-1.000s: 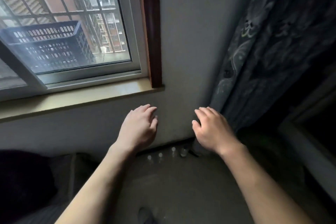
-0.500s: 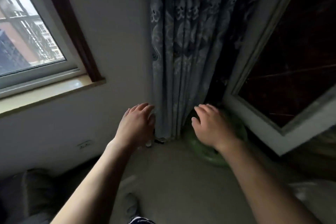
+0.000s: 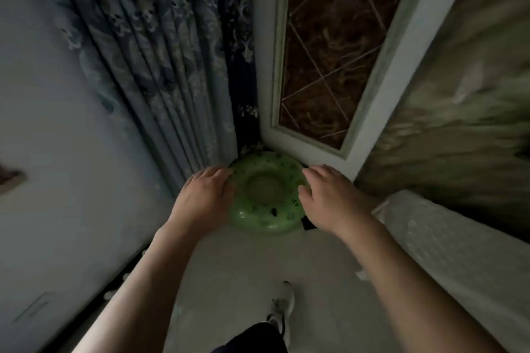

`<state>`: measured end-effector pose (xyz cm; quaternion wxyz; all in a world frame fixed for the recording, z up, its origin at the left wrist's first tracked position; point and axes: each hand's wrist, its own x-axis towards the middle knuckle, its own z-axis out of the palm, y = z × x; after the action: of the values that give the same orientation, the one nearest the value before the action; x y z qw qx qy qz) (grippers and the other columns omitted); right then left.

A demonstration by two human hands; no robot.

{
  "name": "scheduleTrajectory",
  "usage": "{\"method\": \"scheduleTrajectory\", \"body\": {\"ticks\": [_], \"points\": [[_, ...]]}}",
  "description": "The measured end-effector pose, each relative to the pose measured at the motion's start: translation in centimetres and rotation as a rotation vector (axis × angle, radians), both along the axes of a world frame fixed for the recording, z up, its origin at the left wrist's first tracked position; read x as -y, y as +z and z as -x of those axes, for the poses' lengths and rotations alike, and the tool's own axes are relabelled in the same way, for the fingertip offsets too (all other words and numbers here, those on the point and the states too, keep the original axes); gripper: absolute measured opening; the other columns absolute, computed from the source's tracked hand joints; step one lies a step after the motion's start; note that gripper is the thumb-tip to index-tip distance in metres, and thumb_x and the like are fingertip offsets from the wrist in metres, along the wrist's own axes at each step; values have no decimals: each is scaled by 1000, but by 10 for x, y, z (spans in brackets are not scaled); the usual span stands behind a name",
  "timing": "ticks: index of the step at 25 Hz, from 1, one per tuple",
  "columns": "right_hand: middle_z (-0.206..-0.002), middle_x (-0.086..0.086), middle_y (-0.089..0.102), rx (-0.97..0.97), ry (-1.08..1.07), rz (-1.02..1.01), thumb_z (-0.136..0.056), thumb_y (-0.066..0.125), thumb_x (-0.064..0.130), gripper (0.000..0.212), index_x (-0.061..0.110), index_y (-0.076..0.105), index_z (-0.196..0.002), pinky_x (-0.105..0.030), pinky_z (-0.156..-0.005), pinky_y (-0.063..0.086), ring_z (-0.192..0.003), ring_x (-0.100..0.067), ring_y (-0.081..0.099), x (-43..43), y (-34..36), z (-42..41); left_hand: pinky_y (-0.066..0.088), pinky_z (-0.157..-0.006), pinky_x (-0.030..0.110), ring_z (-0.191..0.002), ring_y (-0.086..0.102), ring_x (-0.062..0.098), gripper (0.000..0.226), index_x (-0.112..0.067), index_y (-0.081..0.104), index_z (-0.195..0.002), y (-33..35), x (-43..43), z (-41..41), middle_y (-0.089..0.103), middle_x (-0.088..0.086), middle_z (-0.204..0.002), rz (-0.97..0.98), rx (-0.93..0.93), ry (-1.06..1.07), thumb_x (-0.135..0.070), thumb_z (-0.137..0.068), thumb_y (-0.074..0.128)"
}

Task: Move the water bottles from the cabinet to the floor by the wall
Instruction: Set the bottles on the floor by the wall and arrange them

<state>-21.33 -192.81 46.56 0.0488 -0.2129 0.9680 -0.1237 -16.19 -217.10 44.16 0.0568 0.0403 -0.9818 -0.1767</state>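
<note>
Both of my hands are held out in front of me, palms down, fingers relaxed and holding nothing. My left hand (image 3: 205,198) hovers by the curtain's lower edge, and my right hand (image 3: 329,199) hovers by the foot of a white-framed door with a brown patterned panel (image 3: 318,66). A few small white bottle tops (image 3: 125,276) show at the base of the left wall (image 3: 57,152), partly hidden by my left forearm. No bottle is in either hand.
A green inflatable ring (image 3: 265,222) lies on the pale floor (image 3: 252,261) in the corner between my hands. A blue patterned curtain (image 3: 160,51) hangs to its left. A white wrapped bulky thing (image 3: 447,252) lies at the right. My shoe (image 3: 284,302) is below.
The view has swung to the right, so the window is gone and the corner with the green ring and the panelled door is now centred. My hands keep the same empty pose.
</note>
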Motion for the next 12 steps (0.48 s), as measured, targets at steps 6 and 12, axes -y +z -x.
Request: {"method": "scheduleTrajectory", "body": {"ticks": [6, 12], "points": [[-139, -8, 50, -21, -162, -47, -99, 35, 33, 45, 9, 48, -135, -36, -109, 31, -129, -24, 41, -71, -8, 10, 38, -108, 38, -128, 50, 26, 54, -15, 56, -135, -2, -67, 51, 56, 5, -137, -13, -4, -175, -39, -93, 31], [-141, -8, 49, -9, -207, -59, -99, 37, 29, 46, 8, 46, -138, -34, -107, 31, -129, -24, 42, -124, -26, 49, 34, -113, 37, -133, 45, 24, 54, -16, 53, -139, -18, -118, 104, 51, 5, -144, -13, 28, -240, -38, -94, 31]]}}
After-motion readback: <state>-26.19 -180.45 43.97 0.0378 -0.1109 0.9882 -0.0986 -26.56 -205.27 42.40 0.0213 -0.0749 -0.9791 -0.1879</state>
